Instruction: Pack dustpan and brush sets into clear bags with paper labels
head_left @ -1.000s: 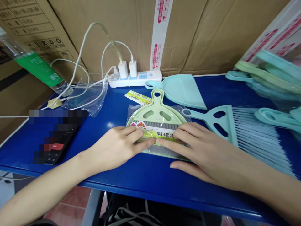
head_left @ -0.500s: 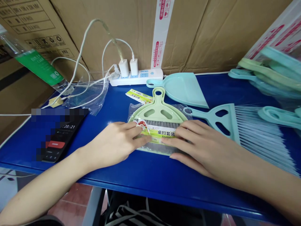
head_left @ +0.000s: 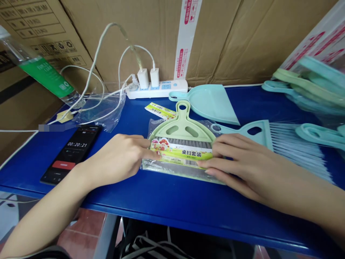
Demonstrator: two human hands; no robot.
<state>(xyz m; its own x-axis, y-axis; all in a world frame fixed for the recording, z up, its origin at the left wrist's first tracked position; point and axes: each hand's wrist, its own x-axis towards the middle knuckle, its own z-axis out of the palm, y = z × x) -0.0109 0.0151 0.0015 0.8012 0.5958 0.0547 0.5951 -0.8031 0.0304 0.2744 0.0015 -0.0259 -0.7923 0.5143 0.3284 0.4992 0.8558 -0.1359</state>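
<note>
At the near edge of the blue table (head_left: pixel 161 201), I record my left hand (head_left: pixel 118 162) and right hand (head_left: pixel 242 162) apart, touching opposite ends of the printed label (head_left: pixel 175 151). Whether either pinches the film, I cannot tell. Compared with half a second ago, they sit wider apart, exposing more lettering and the barcode; I judge the label easier to check for straightness. Between them lies the green dustpan set (head_left: pixel 174 126) in its clear bag (head_left: pixel 153 165), handle pointing away. Beyond my fingers are a loose label (head_left: pixel 160 110) and a blue dustpan (head_left: pixel 212 104); beyond my right hand, a blue brush (head_left: pixel 261 135). Left of my left hand lies a phone (head_left: pixel 68 151).
</note>
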